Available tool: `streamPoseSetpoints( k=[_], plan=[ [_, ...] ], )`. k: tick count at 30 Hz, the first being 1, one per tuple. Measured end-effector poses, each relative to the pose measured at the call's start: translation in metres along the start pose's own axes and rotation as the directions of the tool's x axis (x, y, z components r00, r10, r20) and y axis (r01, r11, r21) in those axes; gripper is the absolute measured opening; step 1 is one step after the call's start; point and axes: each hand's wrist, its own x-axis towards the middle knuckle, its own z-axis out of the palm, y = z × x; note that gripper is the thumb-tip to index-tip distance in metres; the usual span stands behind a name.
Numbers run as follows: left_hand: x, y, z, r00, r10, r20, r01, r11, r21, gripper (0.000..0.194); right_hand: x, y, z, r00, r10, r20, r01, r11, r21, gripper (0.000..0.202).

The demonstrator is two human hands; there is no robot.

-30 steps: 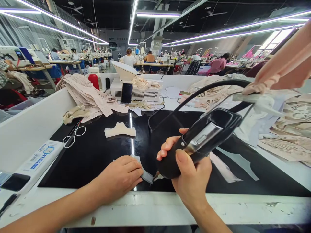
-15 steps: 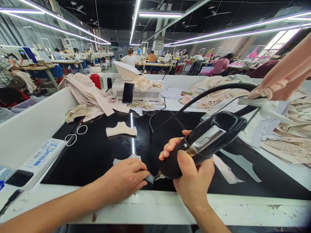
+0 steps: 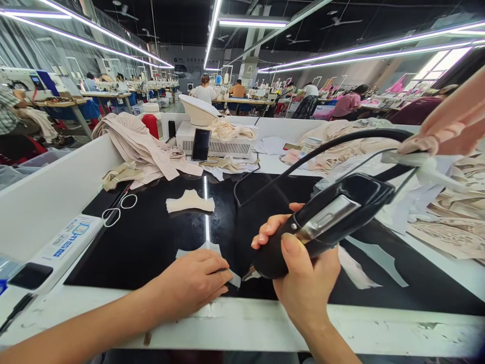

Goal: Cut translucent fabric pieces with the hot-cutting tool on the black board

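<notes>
My right hand is wrapped round a black handheld electric tool with a silver plate; its metal tip points down left, close to a small pale translucent piece. My left hand rests on that piece with its fingers together, pressing it to the black mat; much of the piece is hidden beneath it. Beyond lies a cream fabric piece. At the right, a pinkish strip and a translucent cut piece lie on the mat.
White-handled scissors and a long white box lie left. At the back are beige fabric, a phone and a white machine. A black cable arches from the tool. More fabric lies right.
My right hand and the tool have shifted slightly to the right, and the tip now sits a little clear of the translucent piece. My left hand stays nearly in place.
</notes>
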Motion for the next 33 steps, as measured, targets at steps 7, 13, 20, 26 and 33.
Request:
streamPoseSetpoints(
  k=[7, 13, 20, 26, 33],
  plan=[
    [-0.001, 0.0, 0.001, 1.0, 0.018, -0.02, -0.018, 1.0, 0.02, 0.019, 0.003, -0.001, 0.002, 1.0, -0.011, -0.016, 0.012, 1.0, 0.009, 0.035],
    [0.001, 0.003, -0.002, 1.0, 0.023, -0.008, -0.023, 1.0, 0.019, 0.02, -0.001, 0.001, 0.0, 1.0, -0.027, 0.006, 0.027, 0.999, -0.018, 0.033],
    [0.001, 0.003, -0.001, 0.998, 0.035, -0.049, -0.034, 0.999, 0.016, 0.018, -0.001, -0.002, 0.002, 1.0, -0.011, 0.004, 0.011, 1.0, -0.008, 0.03],
    [0.0, 0.001, 0.0, 0.997, 0.035, -0.063, -0.033, 0.999, 0.022, 0.018, -0.006, -0.004, 0.004, 1.0, -0.007, 0.016, 0.006, 0.999, 0.047, 0.031],
    [0.0, 0.002, -0.004, 1.0, 0.008, -0.017, -0.008, 1.0, -0.018, 0.02, -0.008, -0.002, 0.004, 1.0, 0.003, 0.031, -0.004, 1.0, 0.031, 0.026]
  ],
)
